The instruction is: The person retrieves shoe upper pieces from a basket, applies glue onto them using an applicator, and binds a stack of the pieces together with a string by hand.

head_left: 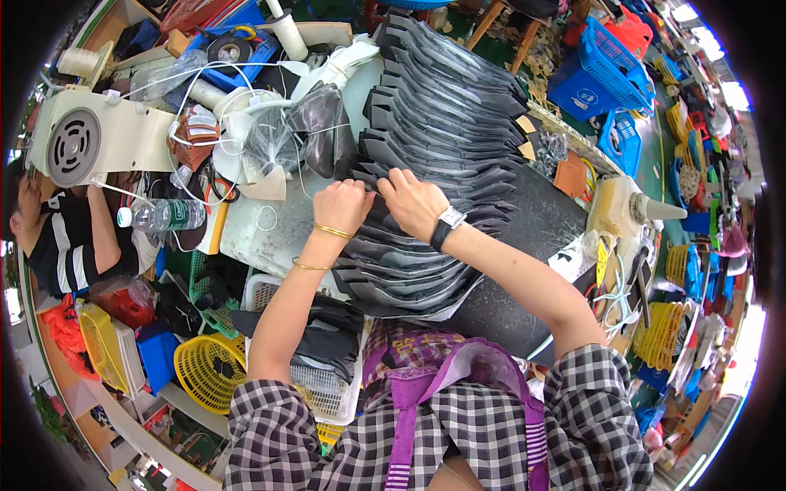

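Note:
A long row of overlapping black, curved, sheet-like pieces [442,106] runs across the worktable [262,237] toward me. At the row's left edge, my left hand [344,206] is closed, its fingertips pinching the end of one piece. Close beside it, my right hand [412,204] has its fingers curled over the same part of the row, pinching an edge too. The fingertips partly hide what they grip, so I cannot tell whether both hold one piece. More black pieces [332,331] lie in a white basket [348,385] below the table edge.
Left of the row are plastic-wrapped dark bundles [323,131], a water bottle [168,215] and a cream sewing machine [106,135]. Another cream machine [616,209] stands at the right. A person [70,237] sits at the far left. Blue crates [585,90] are at the back right.

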`<state>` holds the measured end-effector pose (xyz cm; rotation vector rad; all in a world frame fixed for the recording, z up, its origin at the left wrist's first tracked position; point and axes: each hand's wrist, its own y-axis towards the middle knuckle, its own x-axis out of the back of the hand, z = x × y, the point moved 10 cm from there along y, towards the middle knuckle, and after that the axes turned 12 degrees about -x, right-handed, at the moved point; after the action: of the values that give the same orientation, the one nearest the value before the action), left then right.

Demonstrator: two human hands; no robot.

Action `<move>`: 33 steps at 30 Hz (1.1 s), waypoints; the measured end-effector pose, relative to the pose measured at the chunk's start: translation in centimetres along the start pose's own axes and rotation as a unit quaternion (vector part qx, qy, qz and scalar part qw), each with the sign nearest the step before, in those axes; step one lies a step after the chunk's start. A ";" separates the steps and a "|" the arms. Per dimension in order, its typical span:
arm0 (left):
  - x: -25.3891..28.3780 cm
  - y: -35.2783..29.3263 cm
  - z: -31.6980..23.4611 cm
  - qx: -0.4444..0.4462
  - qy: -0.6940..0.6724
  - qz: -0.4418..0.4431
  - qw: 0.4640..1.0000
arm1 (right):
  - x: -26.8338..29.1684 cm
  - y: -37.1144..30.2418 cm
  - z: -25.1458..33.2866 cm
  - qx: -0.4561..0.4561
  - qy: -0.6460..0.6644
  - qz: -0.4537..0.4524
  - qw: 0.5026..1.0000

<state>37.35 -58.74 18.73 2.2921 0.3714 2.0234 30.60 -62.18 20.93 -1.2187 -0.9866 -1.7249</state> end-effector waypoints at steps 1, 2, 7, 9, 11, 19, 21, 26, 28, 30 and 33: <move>0.2 -0.2 0.2 0.002 0.000 0.001 1.000 | -0.3 0.4 0.4 0.004 -0.011 -0.007 1.000; 0.4 -0.4 0.3 0.000 -0.015 0.002 1.000 | -0.6 0.8 0.6 0.005 -0.010 -0.005 1.000; 0.9 -1.0 0.0 -0.016 -0.045 0.003 0.999 | -1.4 1.5 1.7 0.030 -0.034 -0.013 0.999; 1.1 -1.1 0.2 -0.013 -0.086 -0.008 0.996 | -1.4 1.3 1.2 0.025 -0.031 0.010 0.999; 1.4 -0.9 0.1 -0.014 -0.129 -0.025 0.991 | 0.1 0.6 -0.8 -0.019 0.114 -0.014 0.993; -0.1 -0.7 1.3 0.022 -0.128 0.028 0.991 | 1.2 -1.1 -2.6 -0.113 0.135 0.000 0.984; -0.3 -0.3 1.2 0.018 -0.123 0.030 0.992 | 1.4 -1.1 -2.7 -0.103 0.143 -0.005 0.984; -0.7 0.3 1.3 0.013 -0.098 0.019 0.995 | 0.5 -1.0 -2.7 -0.084 0.136 0.016 0.987; -1.1 0.6 1.4 0.010 -0.077 0.019 0.997 | 0.8 -0.9 -2.1 -0.097 0.123 0.029 0.987; -1.3 0.6 1.6 0.026 -0.071 0.022 0.997 | 0.8 -0.6 -1.8 -0.109 0.111 0.044 0.987; -1.1 0.5 1.8 0.033 -0.075 0.027 0.996 | 1.3 -0.4 -0.9 -0.056 0.030 -0.007 0.998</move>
<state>39.10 -59.27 17.47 2.5005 0.3759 1.8733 29.58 -63.07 21.85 -1.2249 -0.8753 -1.8383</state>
